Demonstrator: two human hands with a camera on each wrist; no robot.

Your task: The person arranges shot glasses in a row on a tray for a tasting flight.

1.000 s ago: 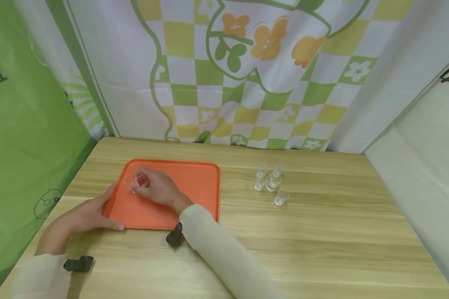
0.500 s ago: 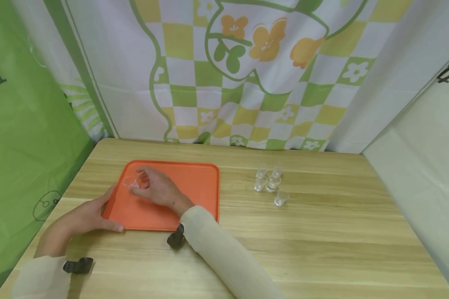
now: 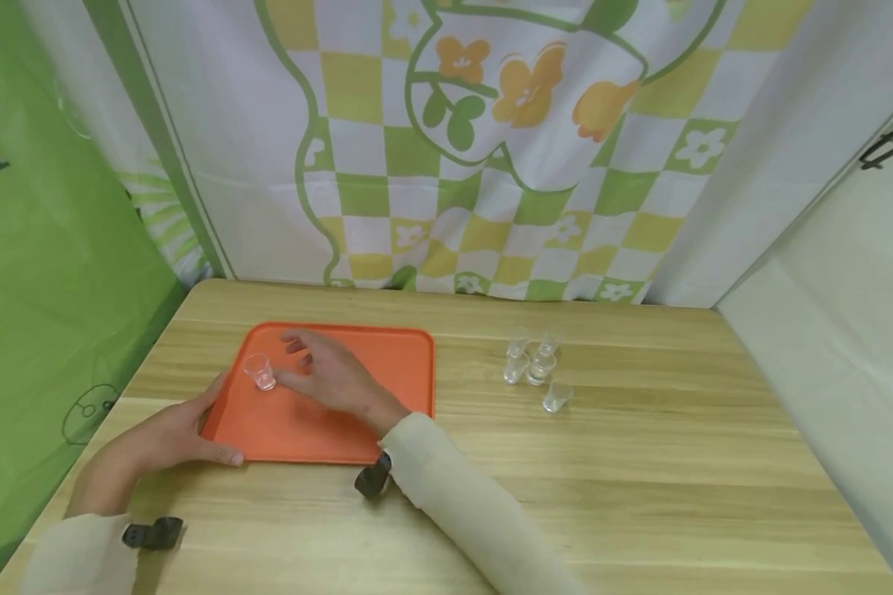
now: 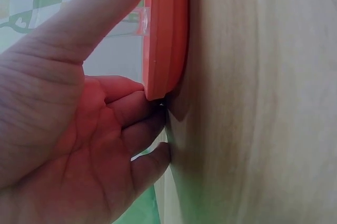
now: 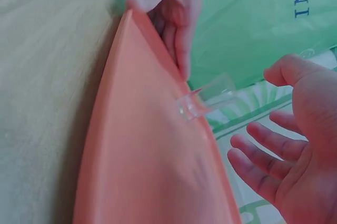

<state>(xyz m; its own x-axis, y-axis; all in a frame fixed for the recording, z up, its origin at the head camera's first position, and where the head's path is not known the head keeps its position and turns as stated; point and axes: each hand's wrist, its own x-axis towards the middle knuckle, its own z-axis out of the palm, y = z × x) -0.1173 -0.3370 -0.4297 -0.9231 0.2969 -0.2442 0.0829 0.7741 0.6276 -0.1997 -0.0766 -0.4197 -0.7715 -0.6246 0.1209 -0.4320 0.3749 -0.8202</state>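
Observation:
An orange tray lies on the wooden table toward the left. My left hand holds its near left corner, thumb at the front rim and fingers along the left side. In the left wrist view those fingers bend in against the tray's edge. One clear shot glass stands upright on the left part of the tray. Just to its right, my right hand hovers over the tray with fingers spread. The right wrist view shows a gap between the shot glass and the right hand, which is empty.
Right of the tray, several clear shot glasses stand in a tight group on the table. Another shot glass is slightly nearer. A patterned curtain hangs behind the table, with a green sheet on the left.
My right hand has let go of the shot glass and drawn back to the right, its fingers opening. The glass stays standing on the tray. My left hand keeps its hold on the corner.

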